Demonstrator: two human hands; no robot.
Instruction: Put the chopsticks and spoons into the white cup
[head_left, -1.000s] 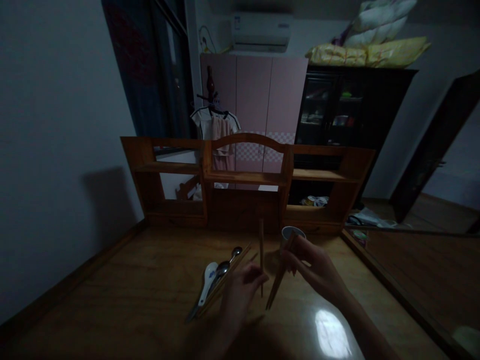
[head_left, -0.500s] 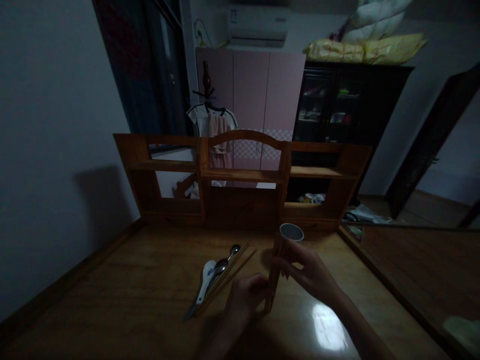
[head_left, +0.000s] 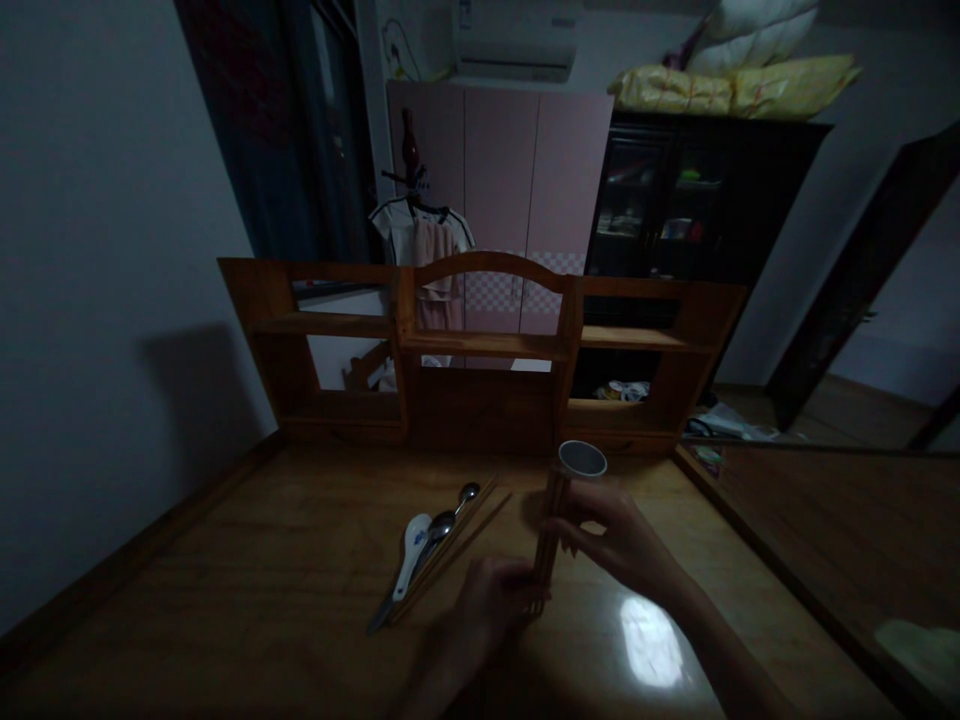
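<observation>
A bundle of chopsticks (head_left: 551, 525) stands steeply tilted between my hands. My left hand (head_left: 491, 598) is closed around its lower part, and my right hand (head_left: 611, 525) pinches it higher up. Just behind my right hand is a grey metal cup (head_left: 583, 458), its lower part hidden by the fingers. Left of my hands lie a white ceramic spoon (head_left: 411, 560) with a blue mark, a metal spoon (head_left: 441, 525), a smaller metal spoon (head_left: 469, 492) and loose chopsticks (head_left: 450, 545), partly overlapping.
The wooden table (head_left: 247, 580) has a wooden shelf unit (head_left: 487, 345) along its back edge. A wall (head_left: 112, 350) borders it on the left. At the right runs a raised edge (head_left: 780, 570). A light patch (head_left: 651, 640) reflects off the tabletop.
The chopstick bundle has become slightly more upright, its lower end shifting a little between the hands. The whole view has shifted slightly; the spoons and cup stay in place on the table.
</observation>
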